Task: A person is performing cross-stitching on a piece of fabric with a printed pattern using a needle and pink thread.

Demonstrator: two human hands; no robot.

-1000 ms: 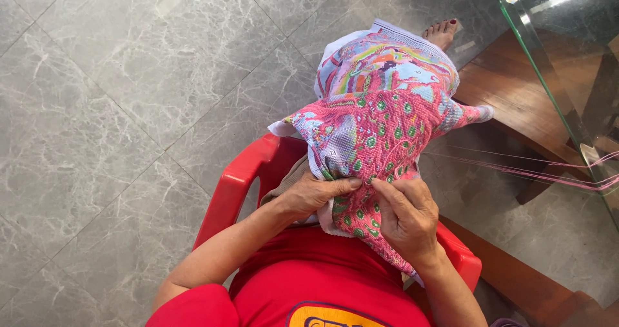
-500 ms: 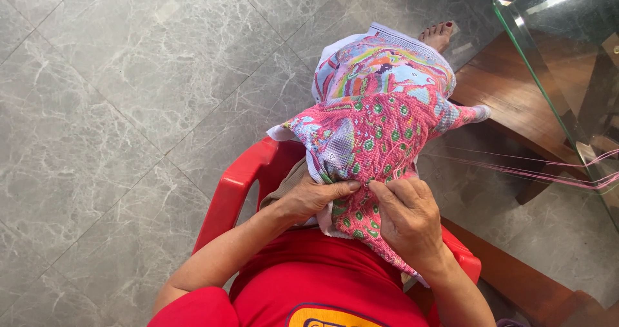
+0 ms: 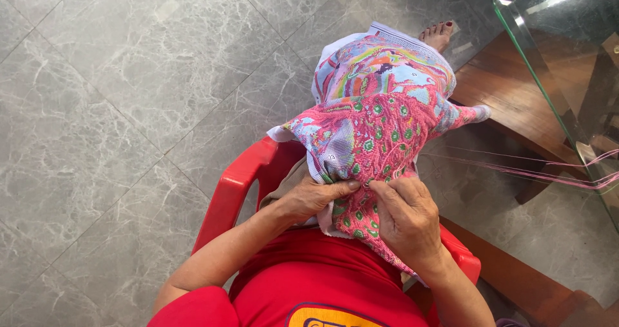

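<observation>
A colourful cross-stitch cloth (image 3: 380, 108), mostly pink with green dots and blue patches, lies draped over my lap and knees. My left hand (image 3: 309, 197) grips its near edge, thumb pressed on the fabric. My right hand (image 3: 407, 217) pinches the cloth beside it, fingertips together at the stitching; any needle is too small to tell. Thin pink threads (image 3: 535, 169) stretch from the cloth off to the right.
I sit in a red plastic chair (image 3: 238, 185) on a grey marble tile floor (image 3: 129, 95). A glass tabletop (image 3: 567, 62) on a wooden base (image 3: 509, 88) stands at the right. My bare foot (image 3: 440, 33) shows beyond the cloth.
Hardly anything differs; both hands stay at the same spot on the cloth, with only a slight shift of the fingers.
</observation>
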